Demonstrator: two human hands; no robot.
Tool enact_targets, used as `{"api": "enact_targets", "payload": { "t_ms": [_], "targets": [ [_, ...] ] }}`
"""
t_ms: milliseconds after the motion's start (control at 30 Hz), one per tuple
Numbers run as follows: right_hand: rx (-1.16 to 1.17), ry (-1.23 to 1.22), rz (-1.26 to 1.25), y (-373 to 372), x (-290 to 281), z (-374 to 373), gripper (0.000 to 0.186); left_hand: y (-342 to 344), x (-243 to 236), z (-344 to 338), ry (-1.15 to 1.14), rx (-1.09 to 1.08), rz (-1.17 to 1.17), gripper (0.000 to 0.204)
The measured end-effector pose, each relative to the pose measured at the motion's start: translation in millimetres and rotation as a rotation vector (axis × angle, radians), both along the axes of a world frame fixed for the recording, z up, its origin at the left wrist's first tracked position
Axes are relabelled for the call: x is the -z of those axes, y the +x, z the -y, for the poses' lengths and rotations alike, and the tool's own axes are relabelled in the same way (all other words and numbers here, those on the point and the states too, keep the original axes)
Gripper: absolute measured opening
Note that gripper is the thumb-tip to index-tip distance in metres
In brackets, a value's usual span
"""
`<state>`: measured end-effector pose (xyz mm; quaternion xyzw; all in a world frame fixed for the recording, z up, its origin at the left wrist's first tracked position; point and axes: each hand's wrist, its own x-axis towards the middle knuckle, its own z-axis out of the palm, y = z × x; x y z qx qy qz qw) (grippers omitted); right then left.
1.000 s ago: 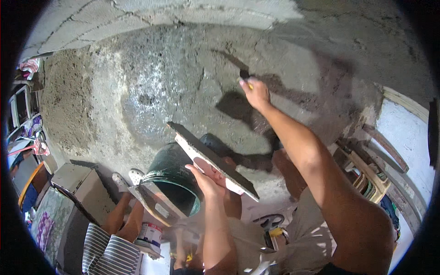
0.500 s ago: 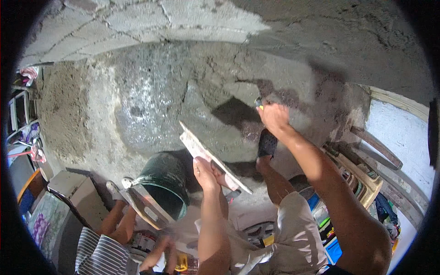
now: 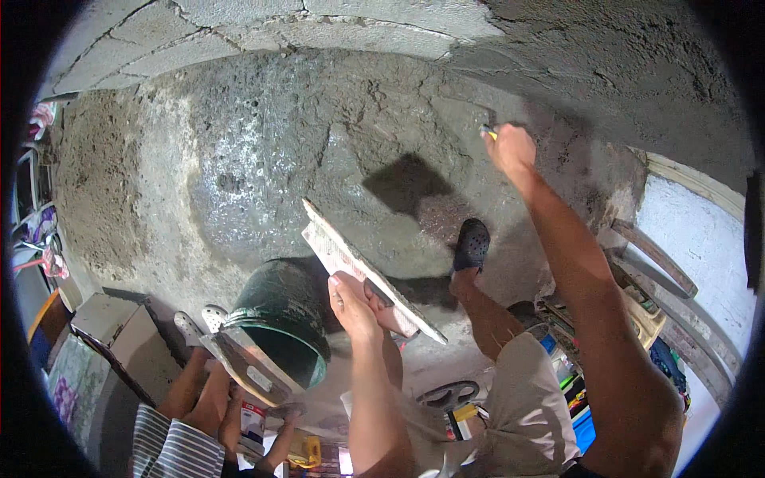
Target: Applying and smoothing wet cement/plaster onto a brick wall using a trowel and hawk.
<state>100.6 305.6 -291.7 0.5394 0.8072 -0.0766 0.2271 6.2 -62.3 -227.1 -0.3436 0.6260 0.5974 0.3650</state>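
Note:
My left hand (image 3: 355,309) is closed round the grip of a flat, pale mortar board (image 3: 370,275), held tilted above the floor. In my right hand (image 3: 512,148), stretched out far to the right, is a trowel (image 3: 490,132) with a bit of yellow at its handle. Its blade is hard to tell from the wet grey mortar (image 3: 374,119) spread on the floor beneath. Left of my left hand, a dark green bucket (image 3: 279,296) leans with its mouth toward me. A flat board with a wooden edge (image 3: 251,370) rests against the bucket's rim.
A co-worker's legs in striped shorts (image 3: 177,446) and hands are at the lower left. My foot in a dark clog (image 3: 472,243) stands beside the mortar. A block wall (image 3: 263,36) closes the far side; planks (image 3: 657,259) and crates lie at right.
My right hand has moved away and to the right with the trowel. My left hand and the mortar board have shifted only slightly. The co-worker's hands have moved beneath the board by the bucket.

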Motion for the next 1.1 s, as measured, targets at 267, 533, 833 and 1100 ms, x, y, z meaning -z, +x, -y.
{"api": "enact_targets", "payload": {
  "t_ms": [267,533,833,1100],
  "targets": [
    [0.157,-0.013,-0.184,-29.7,65.5,-26.9,0.044,-22.0,-7.1,-5.3,-0.030,0.119,-0.064,0.037],
    [0.186,-0.078,-0.137,-37.4,42.5,-9.5,0.046,-20.9,-1.8,-9.2,-0.048,0.105,-0.026,0.043],
    [0.122,-0.082,-0.409,-30.5,87.9,-0.1,0.043,-16.1,-4.0,-3.7,-0.051,0.281,-0.215,0.038],
    [0.211,-0.118,-0.258,-91.4,93.2,-14.6,0.044,13.7,-13.9,-26.4,-0.014,0.142,-0.007,0.039]
  ]
}}
